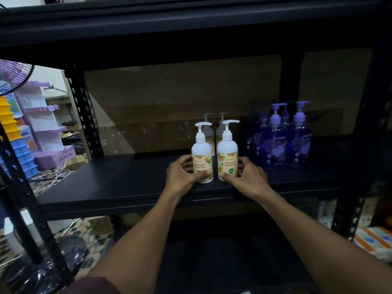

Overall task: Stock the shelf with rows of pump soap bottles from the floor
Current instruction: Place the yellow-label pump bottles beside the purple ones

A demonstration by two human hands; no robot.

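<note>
Left hand (184,172) clasps left white bottle (201,149), right hand (248,175) clasps right white bottle (227,148); both apparently resting near the shelf's (118,183) front edge.

Off to the left a purple fan (12,79) hangs over a stack of yellow and blue plastic trays (14,134). Beside them stands a purple-and-white display stand (45,128), with a white cord (57,175) tangled near its base. Orange-and-white packs (373,240) sit low at the right.
</note>
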